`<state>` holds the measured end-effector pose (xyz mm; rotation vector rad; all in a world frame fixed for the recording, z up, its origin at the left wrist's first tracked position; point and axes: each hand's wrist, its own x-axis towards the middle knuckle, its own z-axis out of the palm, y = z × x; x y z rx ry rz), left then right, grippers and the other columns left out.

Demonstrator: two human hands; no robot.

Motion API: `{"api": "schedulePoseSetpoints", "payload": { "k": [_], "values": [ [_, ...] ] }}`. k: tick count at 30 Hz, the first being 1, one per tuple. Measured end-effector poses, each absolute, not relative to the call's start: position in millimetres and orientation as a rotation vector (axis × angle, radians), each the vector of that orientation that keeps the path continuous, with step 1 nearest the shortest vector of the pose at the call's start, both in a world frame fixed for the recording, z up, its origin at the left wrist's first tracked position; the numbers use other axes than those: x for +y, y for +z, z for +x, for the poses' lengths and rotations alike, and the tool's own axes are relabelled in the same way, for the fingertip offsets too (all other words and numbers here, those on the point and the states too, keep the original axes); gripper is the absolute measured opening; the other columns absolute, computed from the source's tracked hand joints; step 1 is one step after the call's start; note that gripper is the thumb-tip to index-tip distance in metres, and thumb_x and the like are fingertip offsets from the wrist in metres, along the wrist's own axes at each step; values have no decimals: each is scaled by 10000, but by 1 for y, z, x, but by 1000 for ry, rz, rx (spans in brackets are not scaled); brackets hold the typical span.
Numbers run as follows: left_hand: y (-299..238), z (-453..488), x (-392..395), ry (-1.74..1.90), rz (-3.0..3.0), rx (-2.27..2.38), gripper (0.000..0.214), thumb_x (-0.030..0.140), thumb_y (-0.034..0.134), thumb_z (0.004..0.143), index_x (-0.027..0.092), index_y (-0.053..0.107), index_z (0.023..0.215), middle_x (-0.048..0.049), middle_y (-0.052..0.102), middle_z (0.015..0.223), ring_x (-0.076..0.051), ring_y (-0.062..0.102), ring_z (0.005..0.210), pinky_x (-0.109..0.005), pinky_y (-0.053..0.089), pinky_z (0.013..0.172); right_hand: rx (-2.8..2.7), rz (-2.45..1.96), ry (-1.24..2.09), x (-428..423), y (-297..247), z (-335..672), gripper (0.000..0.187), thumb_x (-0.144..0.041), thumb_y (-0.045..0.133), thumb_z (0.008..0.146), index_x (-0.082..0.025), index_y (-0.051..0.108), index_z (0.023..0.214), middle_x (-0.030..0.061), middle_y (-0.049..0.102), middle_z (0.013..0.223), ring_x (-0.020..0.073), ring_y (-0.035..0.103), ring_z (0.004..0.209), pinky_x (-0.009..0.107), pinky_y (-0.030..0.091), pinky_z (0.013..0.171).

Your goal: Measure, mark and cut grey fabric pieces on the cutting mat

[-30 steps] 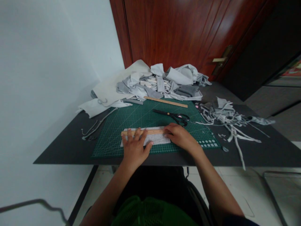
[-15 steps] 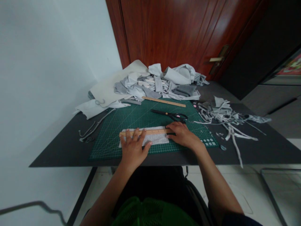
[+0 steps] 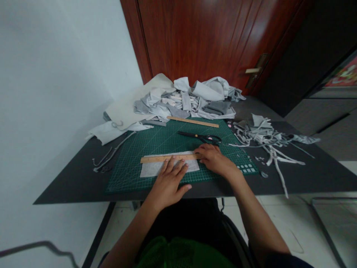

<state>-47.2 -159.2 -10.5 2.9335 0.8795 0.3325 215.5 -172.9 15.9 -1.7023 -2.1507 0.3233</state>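
A light grey piece of cloth (image 3: 150,170) lies flat near the front of the green cutting mat (image 3: 125,178), with a wooden ruler (image 3: 153,159) across its upper part. My left hand (image 3: 169,182) is open, fingers stretched flat over the cloth, fingertips at the ruler's lower edge. At the ruler's right end, the fingers of my right hand (image 3: 216,160) close around it, hiding that end. Black-handled scissors (image 3: 199,136) rest on the mat just beyond my right hand.
A second wooden ruler (image 3: 192,121) lies along the mat's far edge. Behind it is a heap of grey and white cloth (image 3: 184,100). Cloth strips and scraps (image 3: 262,134) are piled at the right; thin strips (image 3: 114,150) lie at the left. The table's front edge is close.
My left hand has slid right and nearer me, from the ruler's left part to the middle of the cloth. My right hand's fingers have drawn together at the ruler's end.
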Motion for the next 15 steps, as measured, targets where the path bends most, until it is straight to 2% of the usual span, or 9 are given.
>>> {"api": "schedulePoseSetpoints", "payload": {
  "k": [5, 8, 12, 15],
  "values": [
    [-9, -49, -159, 324, 2912, 892, 656, 588, 571, 990, 262, 484, 1553, -44, 424, 1648, -327, 178, 1603, -579, 146, 1308, -2231, -1614, 388, -178, 17, 214, 394, -8, 665, 829, -264, 727, 1121, 76, 598, 1171, 284, 518, 1188, 473, 394, 1074],
    [-9, -49, -159, 322, 2919, 891, 654, 573, 584, 987, 279, 471, 1561, -43, 416, 1653, -331, 188, 1600, -591, 142, 1304, -2245, -1573, 479, -179, 15, 215, 400, -14, 685, 817, -273, 723, 1118, 63, 583, 1145, 273, 521, 1167, 449, 415, 1059],
    [-8, -48, -159, 286, 2937, 881, 707, 564, 611, 973, 287, 418, 1594, -55, 404, 1659, -356, 185, 1597, -604, 153, 1293, -2265, -1499, 468, -174, 14, 215, 266, -62, 662, 893, -262, 747, 1046, 67, 589, 1139, 268, 526, 1170, 450, 411, 1068],
    [-6, -49, -159, 246, 2964, 857, 708, 559, 631, 967, 352, 395, 1601, -58, 382, 1670, -375, 174, 1597, -630, 159, 1277, -2246, -1463, 429, -169, 13, 213, 191, -115, 623, 961, -236, 753, 1028, 76, 612, 1127, 259, 542, 1149, 447, 409, 1064]
  ]
}}
